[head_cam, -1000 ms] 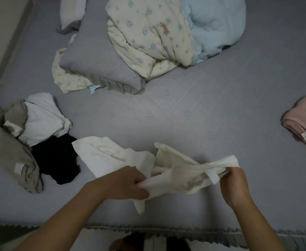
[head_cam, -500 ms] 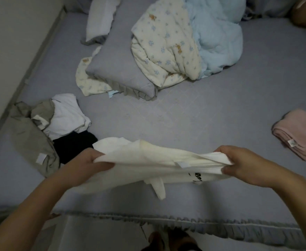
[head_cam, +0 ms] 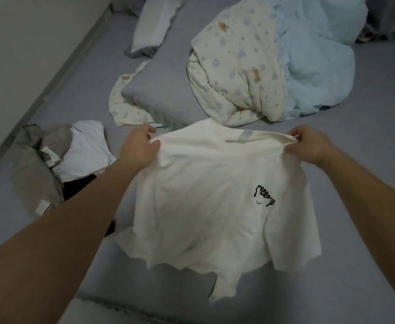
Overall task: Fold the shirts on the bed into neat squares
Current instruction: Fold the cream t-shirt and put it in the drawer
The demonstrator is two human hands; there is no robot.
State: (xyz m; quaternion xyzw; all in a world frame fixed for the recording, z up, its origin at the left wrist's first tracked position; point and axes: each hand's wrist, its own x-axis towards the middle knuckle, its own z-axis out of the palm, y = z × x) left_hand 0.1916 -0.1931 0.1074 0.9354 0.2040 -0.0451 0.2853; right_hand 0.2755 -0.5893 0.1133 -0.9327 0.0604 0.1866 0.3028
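A cream-white T-shirt point(head_cam: 206, 195) with a small black print on its chest hangs spread out above the grey bed point(head_cam: 367, 160). My left hand point(head_cam: 138, 146) grips its left shoulder and my right hand point(head_cam: 308, 143) grips its right shoulder. The collar with a grey tag faces away from me, and the hem dangles near the bed's front edge. A heap of unfolded shirts point(head_cam: 51, 160), grey, white and black, lies at the left, partly behind my left forearm.
A grey pillow point(head_cam: 163, 85) lies at the back, with a bunched cream and light-blue quilt point(head_cam: 273, 61) to its right. A second pillow point(head_cam: 154, 22) lies farther back. A wall point(head_cam: 28, 43) runs along the bed's left side. The bed's frilled edge point(head_cam: 121, 309) is nearest me.
Both hands lifted the bunched shirt and pulled apart, so it now hangs open and flat by the shoulders. The view tilted up and left; the folded pink garment at the right left the frame.
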